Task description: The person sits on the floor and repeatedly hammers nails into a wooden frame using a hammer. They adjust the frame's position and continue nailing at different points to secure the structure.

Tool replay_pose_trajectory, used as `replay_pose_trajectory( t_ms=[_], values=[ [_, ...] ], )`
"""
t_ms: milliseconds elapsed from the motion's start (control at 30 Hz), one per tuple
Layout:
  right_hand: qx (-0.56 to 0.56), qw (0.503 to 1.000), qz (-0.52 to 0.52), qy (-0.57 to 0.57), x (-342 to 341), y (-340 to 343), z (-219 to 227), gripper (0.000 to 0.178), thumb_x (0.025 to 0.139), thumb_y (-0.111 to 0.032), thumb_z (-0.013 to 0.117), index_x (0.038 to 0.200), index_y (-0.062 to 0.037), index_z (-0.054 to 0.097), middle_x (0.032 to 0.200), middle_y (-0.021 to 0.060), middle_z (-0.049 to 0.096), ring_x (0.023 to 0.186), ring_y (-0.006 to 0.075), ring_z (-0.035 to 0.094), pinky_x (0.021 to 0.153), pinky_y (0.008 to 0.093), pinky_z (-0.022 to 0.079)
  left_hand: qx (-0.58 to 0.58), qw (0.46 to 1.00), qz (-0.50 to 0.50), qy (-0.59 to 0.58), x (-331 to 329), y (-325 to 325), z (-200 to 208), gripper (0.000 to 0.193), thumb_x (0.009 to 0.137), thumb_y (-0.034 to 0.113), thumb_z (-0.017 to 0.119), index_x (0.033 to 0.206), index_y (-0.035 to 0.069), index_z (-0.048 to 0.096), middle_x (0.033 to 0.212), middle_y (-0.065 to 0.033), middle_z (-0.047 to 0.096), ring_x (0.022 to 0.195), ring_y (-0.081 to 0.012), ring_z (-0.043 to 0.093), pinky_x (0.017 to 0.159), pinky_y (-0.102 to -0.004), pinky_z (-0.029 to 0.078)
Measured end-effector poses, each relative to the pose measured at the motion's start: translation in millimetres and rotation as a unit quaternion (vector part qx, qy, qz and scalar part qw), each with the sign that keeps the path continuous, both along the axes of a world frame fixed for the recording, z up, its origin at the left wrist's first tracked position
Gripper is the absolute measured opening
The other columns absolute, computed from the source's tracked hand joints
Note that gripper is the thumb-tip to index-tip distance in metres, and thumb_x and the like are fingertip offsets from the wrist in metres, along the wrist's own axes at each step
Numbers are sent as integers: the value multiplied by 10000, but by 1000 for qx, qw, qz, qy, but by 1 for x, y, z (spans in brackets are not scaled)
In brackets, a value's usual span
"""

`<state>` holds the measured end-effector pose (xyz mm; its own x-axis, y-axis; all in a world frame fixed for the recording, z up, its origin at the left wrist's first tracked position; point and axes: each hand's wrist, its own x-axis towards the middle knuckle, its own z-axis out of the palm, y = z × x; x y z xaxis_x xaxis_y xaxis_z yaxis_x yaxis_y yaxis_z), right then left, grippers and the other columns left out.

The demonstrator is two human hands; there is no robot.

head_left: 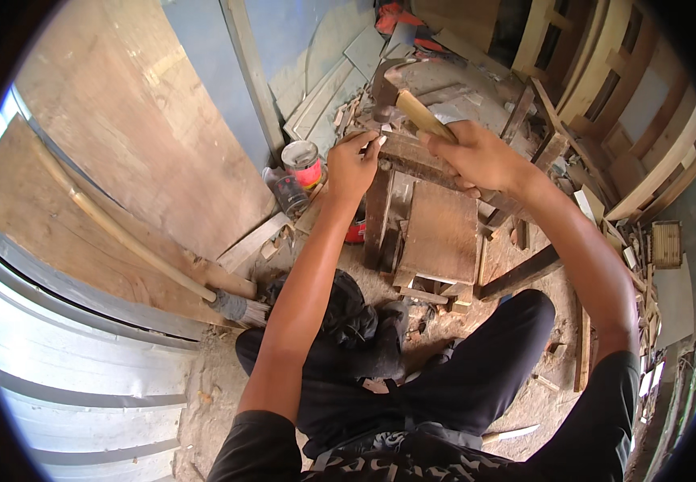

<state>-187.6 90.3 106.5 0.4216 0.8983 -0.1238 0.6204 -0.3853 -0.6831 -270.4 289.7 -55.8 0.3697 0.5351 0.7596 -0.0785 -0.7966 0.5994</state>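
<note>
My right hand (480, 157) is wrapped round the pale wooden handle of a hammer (422, 112). Its dark metal head points away from me, just above and beyond my left fingertips. My left hand (353, 167) is pinched at the near left end of a worn wooden beam (408, 151). A small whitish bit shows at those fingertips, too small to name. Below the beam stands a low wooden stool or box (442, 225) with a brown board top.
Paint cans (302, 164) stand left of the beam. A long-handled brush or broom (135, 233) leans along the left plywood panel (139, 104). Wooden frames (605, 72) and scrap lie to the right. A black plastic bag (352, 309) sits by my legs.
</note>
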Motion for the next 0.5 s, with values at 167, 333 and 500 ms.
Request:
replay_pose_trajectory(
  t_ms=[167, 333, 500],
  values=[
    [114, 991, -53, 53, -1, 7, 9, 434, 1041, -426, 559, 1031, 5, 508, 616, -25, 416, 456, 99, 416, 415, 291, 398, 0, 999, -5, -33, 5, 8, 0, 211, 901, 181, 750, 1012, 2, 754, 916, -151, 742, 739, -235, 694, 684, -312, 528],
    [22, 999, 2, -33, 3, 4, 2, 457, 1041, -443, 553, 915, -7, 500, 591, -9, 434, 457, 99, 471, 420, 306, 410, -11, 1000, -5, -14, 6, 7, 0, 237, 901, 194, 755, 1012, -15, 751, 910, -155, 746, 736, -213, 689, 686, -302, 527],
    [72, 996, -29, -47, -6, 6, 9, 486, 1033, -458, 559, 869, -2, 525, 599, -1, 461, 467, 105, 488, 434, 318, 424, -72, 997, -18, -20, 7, 4, -4, 286, 924, 225, 750, 1043, -35, 737, 935, -130, 754, 789, -150, 674, 742, -278, 524]
  ],
)
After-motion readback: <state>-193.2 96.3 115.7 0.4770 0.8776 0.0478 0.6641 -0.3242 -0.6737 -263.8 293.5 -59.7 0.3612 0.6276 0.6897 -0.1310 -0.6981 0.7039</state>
